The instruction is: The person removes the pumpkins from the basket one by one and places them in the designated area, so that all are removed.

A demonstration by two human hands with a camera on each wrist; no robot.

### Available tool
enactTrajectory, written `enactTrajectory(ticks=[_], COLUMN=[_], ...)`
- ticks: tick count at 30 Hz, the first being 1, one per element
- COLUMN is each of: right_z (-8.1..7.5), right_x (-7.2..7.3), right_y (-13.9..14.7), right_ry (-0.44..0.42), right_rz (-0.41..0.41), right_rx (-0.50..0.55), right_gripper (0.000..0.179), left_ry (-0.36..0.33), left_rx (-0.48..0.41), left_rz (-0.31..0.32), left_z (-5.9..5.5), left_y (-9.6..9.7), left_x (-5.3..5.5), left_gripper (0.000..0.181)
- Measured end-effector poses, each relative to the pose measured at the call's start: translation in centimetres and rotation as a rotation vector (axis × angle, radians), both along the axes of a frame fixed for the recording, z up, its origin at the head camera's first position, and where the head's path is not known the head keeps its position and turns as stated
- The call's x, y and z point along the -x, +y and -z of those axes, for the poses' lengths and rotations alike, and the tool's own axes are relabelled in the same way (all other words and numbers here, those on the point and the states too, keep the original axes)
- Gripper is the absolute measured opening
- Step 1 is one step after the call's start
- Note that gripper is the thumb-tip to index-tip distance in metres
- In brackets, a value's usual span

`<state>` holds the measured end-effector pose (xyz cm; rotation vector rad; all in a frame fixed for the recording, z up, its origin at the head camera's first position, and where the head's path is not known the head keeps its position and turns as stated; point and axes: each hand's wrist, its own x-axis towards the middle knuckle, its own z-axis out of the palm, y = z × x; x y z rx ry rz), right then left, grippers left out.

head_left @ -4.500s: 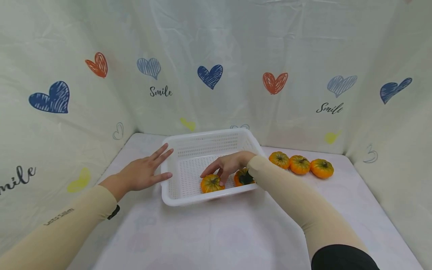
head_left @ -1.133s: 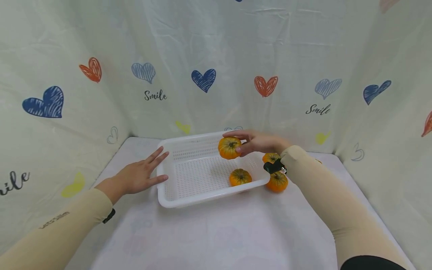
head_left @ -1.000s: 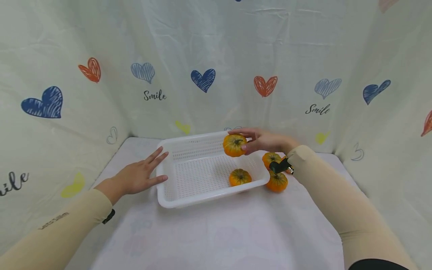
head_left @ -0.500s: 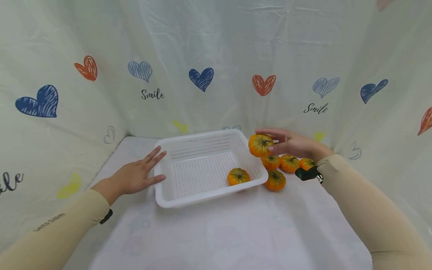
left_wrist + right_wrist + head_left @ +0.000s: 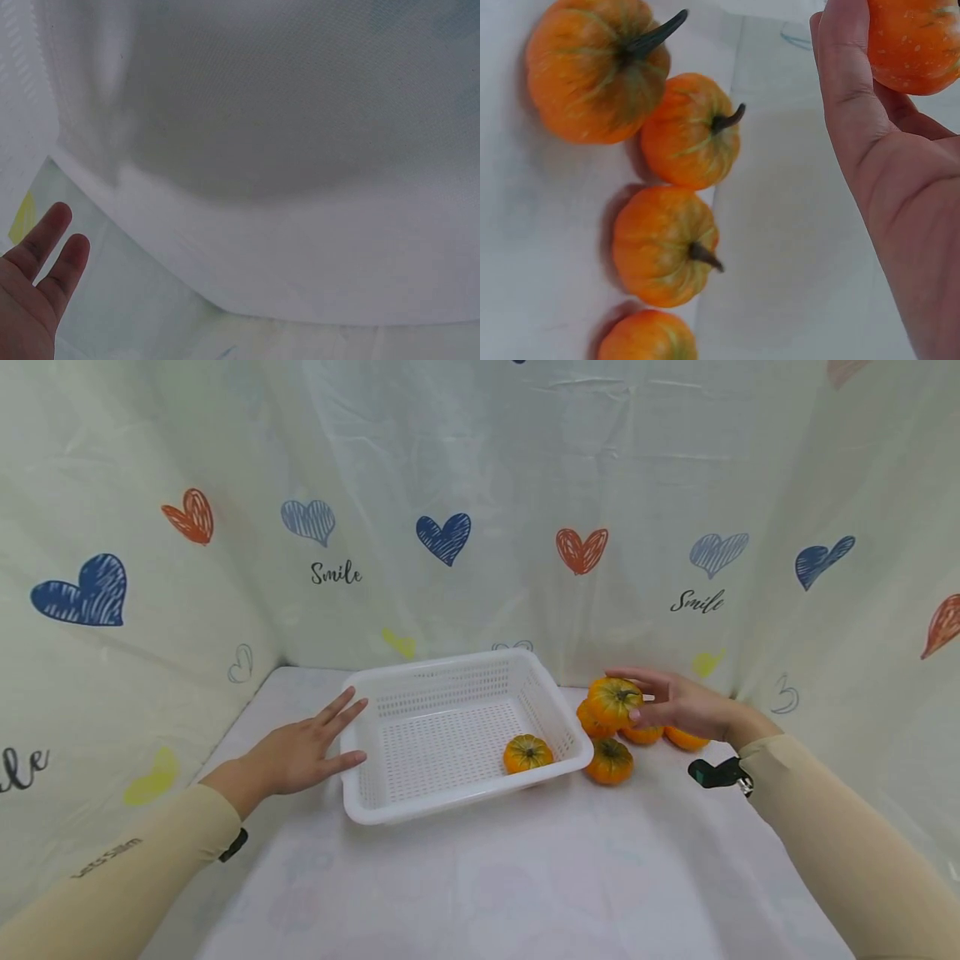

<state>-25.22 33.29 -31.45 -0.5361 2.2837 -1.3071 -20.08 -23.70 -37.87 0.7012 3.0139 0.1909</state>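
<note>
My right hand (image 5: 693, 706) pinches a small orange pumpkin (image 5: 614, 700) between thumb and fingers, just right of the white plastic basket (image 5: 465, 795). In the right wrist view the held pumpkin (image 5: 919, 49) is apart from the others below it. On the table beneath stand several similar pumpkins; one (image 5: 610, 762) sits nearest the front, by the basket's right end, and others, such as the pumpkin (image 5: 667, 246), form a row behind. Another pumpkin (image 5: 528, 753) lies inside the basket, toward its front right. My left hand (image 5: 300, 752) has spread fingers at the basket's left rim.
A pale cloth covers the table (image 5: 480, 868). Behind and at both sides hangs a light curtain (image 5: 510, 460) printed with hearts and "Smile". The right wrist carries a dark strap fitting (image 5: 716, 772).
Over the last second my right hand has carried the pumpkin rightward out from above the basket and lowered it over the row. Earlier that hand was reaching inside the basket. The left hand stays put.
</note>
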Motion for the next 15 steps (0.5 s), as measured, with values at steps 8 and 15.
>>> enactTrajectory(ticks=[8,15], right_z=[1.9,4.1], right_x=[-1.5,-3.0], right_y=[2.9,5.5], right_ry=[-0.075,-0.142], right_rz=[0.056,0.103], right_rx=[0.025,0.051], right_gripper=[0.071,0.072], left_ry=[-0.002,-0.007], left_rx=[0.002,0.007], left_rz=[-0.005,-0.001], left_z=[-0.1,-0.2], left_y=[0.0,0.0], left_x=[0.0,-0.1], left_gripper=[0.086,0.086])
